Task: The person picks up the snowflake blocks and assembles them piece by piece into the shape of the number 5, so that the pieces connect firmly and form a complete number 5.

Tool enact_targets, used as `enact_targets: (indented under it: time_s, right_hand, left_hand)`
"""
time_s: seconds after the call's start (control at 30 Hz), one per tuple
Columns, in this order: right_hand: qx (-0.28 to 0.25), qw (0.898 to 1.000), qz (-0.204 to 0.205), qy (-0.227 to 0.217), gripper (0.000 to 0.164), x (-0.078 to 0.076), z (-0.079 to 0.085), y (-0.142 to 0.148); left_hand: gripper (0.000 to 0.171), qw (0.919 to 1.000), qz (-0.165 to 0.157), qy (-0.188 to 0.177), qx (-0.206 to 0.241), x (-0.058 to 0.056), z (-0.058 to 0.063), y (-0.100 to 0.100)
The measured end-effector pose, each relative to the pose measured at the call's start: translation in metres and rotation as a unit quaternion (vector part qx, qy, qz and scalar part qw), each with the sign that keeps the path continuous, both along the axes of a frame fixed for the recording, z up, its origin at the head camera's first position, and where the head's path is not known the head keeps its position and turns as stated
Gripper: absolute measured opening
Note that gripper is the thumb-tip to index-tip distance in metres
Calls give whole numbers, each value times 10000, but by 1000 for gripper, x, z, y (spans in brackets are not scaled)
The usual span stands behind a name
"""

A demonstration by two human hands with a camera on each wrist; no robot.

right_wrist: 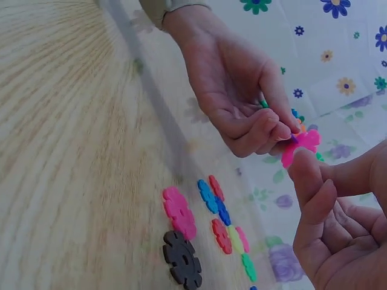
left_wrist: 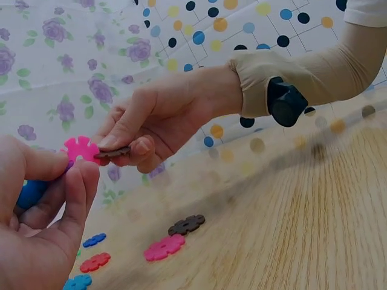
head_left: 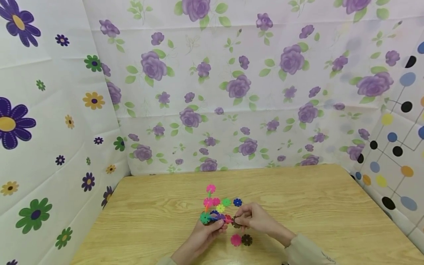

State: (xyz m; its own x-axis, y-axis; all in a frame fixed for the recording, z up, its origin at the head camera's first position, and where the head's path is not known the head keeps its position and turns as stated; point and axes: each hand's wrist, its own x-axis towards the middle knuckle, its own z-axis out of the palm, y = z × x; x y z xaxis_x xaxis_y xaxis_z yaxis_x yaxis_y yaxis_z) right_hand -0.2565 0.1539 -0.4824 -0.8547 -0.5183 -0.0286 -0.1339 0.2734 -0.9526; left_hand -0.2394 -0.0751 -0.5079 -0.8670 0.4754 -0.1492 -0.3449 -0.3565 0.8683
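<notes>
My left hand (head_left: 206,232) grips a joined chain of plastic snowflake discs between thumb and fingers. A teal-green disc (head_left: 205,218) sits at the chain's left end, beside a purple disc (head_left: 220,218). Past the left fingertips stands a pink disc (left_wrist: 80,149), seen in both wrist views. My right hand (head_left: 257,218) pinches a dark brown disc (left_wrist: 113,153) by thumb and finger. Its edge meets the edge of the pink disc. Much of the chain is hidden by the left fingers in the wrist views.
Near the hands, a loose pink disc (head_left: 236,240) and a black-brown disc (head_left: 246,240) lie side by side on the wooden table (head_left: 149,228). Farther back are a green disc (head_left: 226,202), a blue disc (head_left: 237,202) and a yellow disc (head_left: 220,208). Patterned cloth (head_left: 205,92) walls the table.
</notes>
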Motion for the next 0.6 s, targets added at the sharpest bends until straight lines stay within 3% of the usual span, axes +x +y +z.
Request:
enact_targets:
  time_s: [0.1,0.27,0.47,0.6]
  right_hand:
    - [-187,9998,20,-103,17,1,-1,0]
    - [-401,9985,-28,-361,19,1,-4,0]
    - [-411,9985,-224,-292,20,1,-6,-1]
    - [-465,9977,-362,-328,21,2,-3,-4]
  left_hand:
    - [26,10000,47,28,44,0,3,2]
    - [22,9999,124,77,-14,0,5,4]
    - [19,9997,199,-72,154,1,7,5]
    - [25,9995,279,17,163,3,9,7]
